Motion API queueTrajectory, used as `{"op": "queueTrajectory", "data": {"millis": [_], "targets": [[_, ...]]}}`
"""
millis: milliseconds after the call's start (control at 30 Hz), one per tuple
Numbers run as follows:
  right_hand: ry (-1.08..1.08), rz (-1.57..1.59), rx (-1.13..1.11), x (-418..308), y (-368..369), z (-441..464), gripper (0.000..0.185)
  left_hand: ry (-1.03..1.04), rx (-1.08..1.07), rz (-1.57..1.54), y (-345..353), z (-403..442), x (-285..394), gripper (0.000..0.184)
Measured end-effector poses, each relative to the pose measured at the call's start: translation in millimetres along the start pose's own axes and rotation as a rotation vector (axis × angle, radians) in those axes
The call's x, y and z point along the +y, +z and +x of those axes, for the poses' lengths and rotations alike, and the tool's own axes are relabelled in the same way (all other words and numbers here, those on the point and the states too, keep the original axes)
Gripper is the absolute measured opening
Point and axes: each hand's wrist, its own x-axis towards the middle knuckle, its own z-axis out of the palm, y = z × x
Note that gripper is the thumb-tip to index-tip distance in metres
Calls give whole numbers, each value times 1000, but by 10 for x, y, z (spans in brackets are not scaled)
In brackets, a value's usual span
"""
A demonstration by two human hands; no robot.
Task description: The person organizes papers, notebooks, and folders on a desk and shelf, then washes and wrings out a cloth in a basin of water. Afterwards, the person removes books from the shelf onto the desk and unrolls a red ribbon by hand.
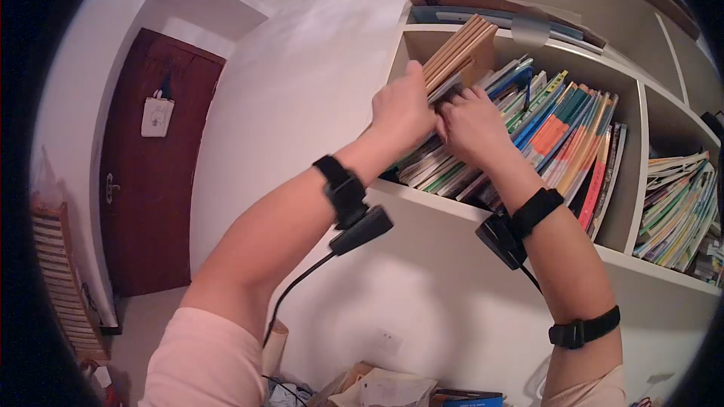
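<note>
My left hand (403,109) is closed around a stack of thin brown notebooks (458,49), thumb up along their near side. The stack tilts up to the right at the front of the shelf compartment. Close beside it, my right hand (475,126) reaches into the row with curled fingers, just below the notebooks. What its fingertips grip, if anything, is hidden. To its right lean many upright books (554,136) with blue, orange and yellow spines. Below my hands lie the lower edges of more books and papers (430,169), slanted the same way.
The white bookshelf (637,158) has a divider, with more slanted magazines (679,211) beyond it. Flat folders (498,19) lie on the board above. A dark red door (154,173) stands left, near a slatted wooden rack (68,279). Papers (392,388) lie low in front.
</note>
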Motion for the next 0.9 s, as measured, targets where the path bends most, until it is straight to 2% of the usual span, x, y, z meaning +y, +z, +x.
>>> {"op": "queueTrajectory", "data": {"millis": [167,333,400,433,500,533,600,633,667,700,733,800,900], "targets": [[29,16,-46,19,-46,-8,21,-79,30,-52,355,239,-103,39],[-34,65,113,69,54,-37,21,-181,-6,-111,559,275,-185,44],[3,57,46,88,53,-27,20,-136,-142,-221,648,368,-246,49],[18,73,76,102,54,-27,20,-134,-143,-225,686,362,-264,49],[25,87,102,134,69,-25,21,-105,-76,-486,742,290,-341,49],[24,62,126,130,90,-28,23,-113,-76,-487,661,167,-338,49],[32,48,141,95,153,-53,27,-25,-34,-605,529,-149,-360,48],[43,27,190,69,173,-54,29,-38,-42,-605,554,-292,-410,48],[53,2,241,61,187,-45,31,-2,4,-401,583,-407,-442,48],[93,20,146,61,204,-26,34,42,48,-199,607,-467,-457,48],[102,16,134,71,241,-2,34,45,36,-209,583,-483,-434,48],[14,-46,283,114,325,34,35,103,-27,-81,544,-496,-373,50],[2,-79,224,188,468,86,39,148,0,-142,637,-359,-461,45]]}}
